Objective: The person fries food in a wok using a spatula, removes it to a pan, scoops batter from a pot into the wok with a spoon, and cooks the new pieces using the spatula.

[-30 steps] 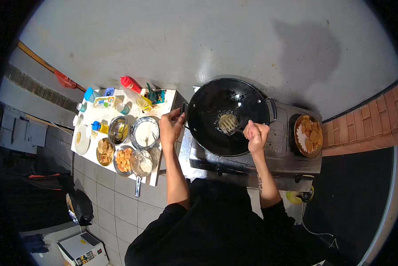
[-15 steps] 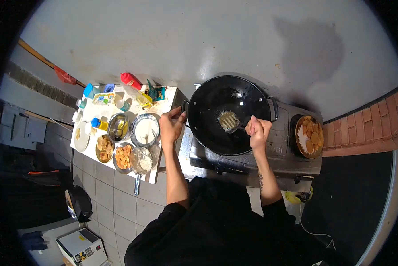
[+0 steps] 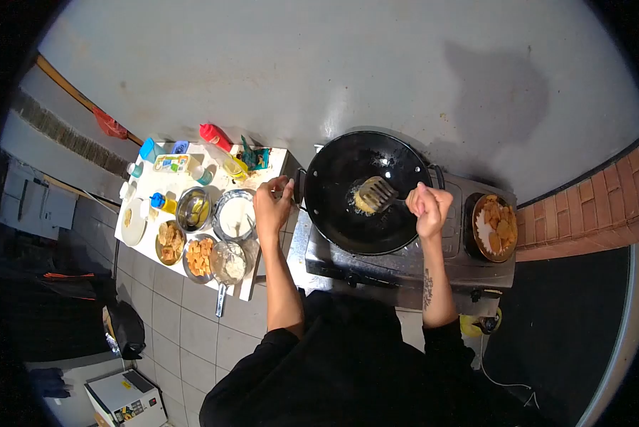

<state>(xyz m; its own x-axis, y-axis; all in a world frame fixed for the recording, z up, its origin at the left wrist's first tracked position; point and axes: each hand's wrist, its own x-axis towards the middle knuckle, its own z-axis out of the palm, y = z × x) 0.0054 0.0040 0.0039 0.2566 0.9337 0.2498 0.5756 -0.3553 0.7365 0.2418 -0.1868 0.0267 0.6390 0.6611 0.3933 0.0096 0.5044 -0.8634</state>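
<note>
A pale golden piece of food [image 3: 364, 193], edged with small bubbles, is partly covered by a slotted grey spatula [image 3: 382, 193] inside a round black wok [image 3: 333, 217]. The spatula is gripped in the closed right hand [image 3: 428, 209]. The left hand [image 3: 272, 206] is held at the wok's black loop handle [image 3: 299, 188]; whether that is gripped cannot be told.

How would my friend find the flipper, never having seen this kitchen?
Find the big black wok over the stove. Near its middle, look for the spatula that the right hand grips. Its grey, slotted head sets it apart from the pale food it overlaps.
</note>
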